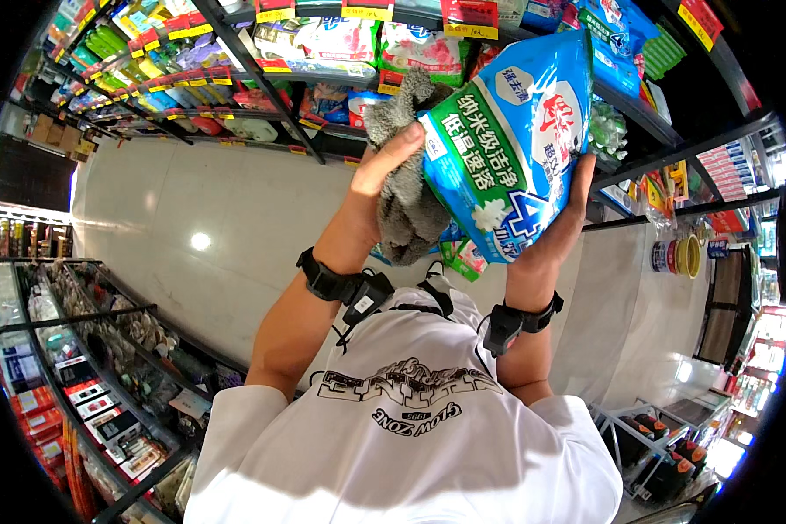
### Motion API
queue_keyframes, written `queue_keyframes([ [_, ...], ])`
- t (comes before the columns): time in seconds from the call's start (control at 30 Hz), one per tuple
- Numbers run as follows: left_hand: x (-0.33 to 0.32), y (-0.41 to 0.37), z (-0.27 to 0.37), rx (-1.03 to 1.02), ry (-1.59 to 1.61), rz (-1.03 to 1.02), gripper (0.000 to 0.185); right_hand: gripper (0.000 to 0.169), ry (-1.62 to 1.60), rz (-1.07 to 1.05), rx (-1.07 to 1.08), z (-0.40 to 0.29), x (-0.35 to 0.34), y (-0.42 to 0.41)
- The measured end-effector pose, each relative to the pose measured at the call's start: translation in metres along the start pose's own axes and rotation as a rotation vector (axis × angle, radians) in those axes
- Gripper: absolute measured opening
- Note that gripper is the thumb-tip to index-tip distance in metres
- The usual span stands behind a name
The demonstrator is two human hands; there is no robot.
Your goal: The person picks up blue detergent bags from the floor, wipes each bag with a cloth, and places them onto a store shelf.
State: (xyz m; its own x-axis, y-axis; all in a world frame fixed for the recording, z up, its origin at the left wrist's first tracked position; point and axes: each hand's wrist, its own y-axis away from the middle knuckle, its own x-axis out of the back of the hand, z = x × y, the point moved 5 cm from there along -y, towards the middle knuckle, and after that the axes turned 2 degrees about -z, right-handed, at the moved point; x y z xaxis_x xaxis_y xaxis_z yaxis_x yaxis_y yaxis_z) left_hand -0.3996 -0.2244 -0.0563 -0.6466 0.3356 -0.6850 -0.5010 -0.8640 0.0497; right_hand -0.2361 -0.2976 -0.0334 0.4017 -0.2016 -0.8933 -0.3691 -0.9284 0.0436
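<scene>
A large blue, white and green plastic bag of laundry powder point(498, 150) is held up in front of the shelves, tilted. My right hand point(560, 226) supports its lower right side, with the fingers partly behind it. My left hand point(380, 180) grips a grey terry cloth point(406, 216), which is bunched against the left edge of the bag; the left thumb lies over the cloth near that edge. Below the bag, a green and white packet point(462, 259) and something blue lie low near my shoes, partly hidden.
Ahead, a black metal shelf point(340, 73) carries detergent bags and red and yellow price tags. Bottles line the shelves at the upper left. More racks point(59, 314) stand at the lower left. Buckets point(688, 255) are on the right, and a white wire rack point(655, 452) is at the lower right.
</scene>
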Motion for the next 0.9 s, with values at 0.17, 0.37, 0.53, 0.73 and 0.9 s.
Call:
queue_keyframes([
  [0.17,-0.02,0.006,0.033,-0.335,-0.199,0.111,0.026,0.058,0.643,-0.014,0.525,-0.031,0.014,-0.005],
  [0.37,-0.033,0.007,0.048,-0.42,-0.156,0.232,0.02,0.067,0.074,-0.185,0.266,-0.041,-0.03,0.004],
  [0.53,-0.013,-0.015,0.027,-0.366,-0.449,0.148,0.021,0.073,-0.386,-0.257,-0.214,0.038,0.052,-0.001],
  [0.73,-0.013,0.014,0.078,-0.794,-0.974,0.265,0.031,0.075,-0.367,-0.168,-0.261,0.053,0.077,0.002],
  [0.9,-0.073,0.053,0.008,-1.136,-1.906,-0.071,0.026,0.078,-0.399,-0.241,-0.201,0.088,0.074,-0.004],
])
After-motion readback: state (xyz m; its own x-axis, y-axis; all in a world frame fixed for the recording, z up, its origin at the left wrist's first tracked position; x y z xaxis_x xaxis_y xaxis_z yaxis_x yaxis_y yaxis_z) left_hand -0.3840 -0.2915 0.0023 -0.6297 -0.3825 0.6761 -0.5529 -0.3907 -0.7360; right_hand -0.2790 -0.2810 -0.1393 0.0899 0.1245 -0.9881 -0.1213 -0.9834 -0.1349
